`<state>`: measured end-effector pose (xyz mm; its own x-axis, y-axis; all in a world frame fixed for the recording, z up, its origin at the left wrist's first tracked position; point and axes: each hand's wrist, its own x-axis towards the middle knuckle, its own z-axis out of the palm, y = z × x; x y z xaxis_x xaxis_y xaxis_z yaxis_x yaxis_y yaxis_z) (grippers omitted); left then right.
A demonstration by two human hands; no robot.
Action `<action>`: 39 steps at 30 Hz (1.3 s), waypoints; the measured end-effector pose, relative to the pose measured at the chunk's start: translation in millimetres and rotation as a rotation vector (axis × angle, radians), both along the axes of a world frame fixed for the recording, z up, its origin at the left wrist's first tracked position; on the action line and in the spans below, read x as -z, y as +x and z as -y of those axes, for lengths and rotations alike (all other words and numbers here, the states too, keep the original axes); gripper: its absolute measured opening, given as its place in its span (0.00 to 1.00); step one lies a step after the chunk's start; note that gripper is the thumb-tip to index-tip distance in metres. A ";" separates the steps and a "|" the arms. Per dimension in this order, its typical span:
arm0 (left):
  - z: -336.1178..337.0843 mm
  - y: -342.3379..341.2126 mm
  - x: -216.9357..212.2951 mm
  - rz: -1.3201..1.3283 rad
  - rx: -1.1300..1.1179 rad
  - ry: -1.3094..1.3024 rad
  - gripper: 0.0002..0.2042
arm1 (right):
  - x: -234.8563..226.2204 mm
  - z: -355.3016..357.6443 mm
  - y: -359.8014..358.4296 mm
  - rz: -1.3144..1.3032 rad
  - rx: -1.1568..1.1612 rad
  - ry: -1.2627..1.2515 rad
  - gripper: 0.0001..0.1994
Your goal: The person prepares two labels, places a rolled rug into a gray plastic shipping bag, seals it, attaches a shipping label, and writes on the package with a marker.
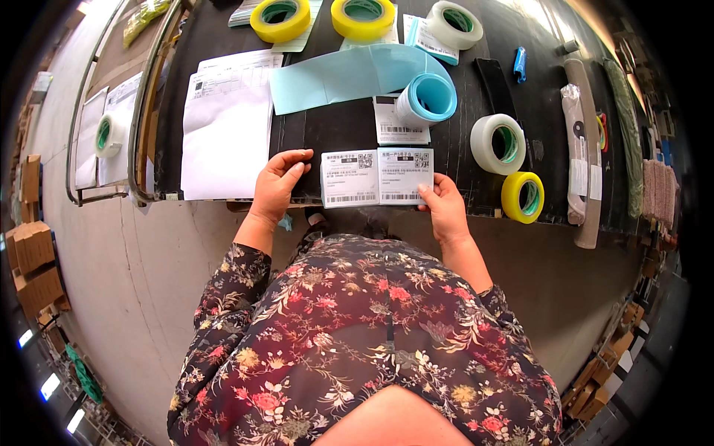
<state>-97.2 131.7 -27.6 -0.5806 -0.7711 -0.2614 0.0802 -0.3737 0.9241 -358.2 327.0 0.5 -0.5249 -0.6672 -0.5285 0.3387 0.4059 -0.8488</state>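
Observation:
My right hand (445, 208) pinches the right end of a strip of two white printed labels (349, 180) between thumb and fingers, at the table's near edge. Just left of the strip, my left hand (275, 187) is open, its thumb and forefinger apart and not touching the labels. Behind them a light blue roll of label backing (439, 100) stands partly on a small stack of labels (388, 134). Its loose blue tail (327, 78) stretches leftward over the black table (312, 128) and onto a pile of white sheets (223, 149).
Yellow tape rolls (280, 31) and a clear one (454, 26) rest on label stacks at the back. Nearer right lie another clear tape roll (487, 145), a yellow one (522, 198) and a blue cutter (520, 65). A metal-framed cart (89, 111) stands left.

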 end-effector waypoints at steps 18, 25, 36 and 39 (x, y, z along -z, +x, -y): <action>-55.7 -81.5 -9.2 0.527 0.538 -1.467 0.21 | -57.8 35.1 -8.8 -1.083 -0.264 0.260 0.28; -59.4 -83.9 -5.1 0.585 0.555 -1.491 0.22 | -74.3 83.5 -50.7 -1.561 -0.448 -0.175 0.20; -54.7 -85.6 -7.7 0.694 0.536 -1.463 0.21 | -74.6 107.2 -99.3 -1.169 -0.465 -0.136 0.11; -53.8 -81.6 -12.5 0.721 0.520 -1.452 0.20 | -72.7 103.6 -89.5 -1.287 -0.517 -0.140 0.11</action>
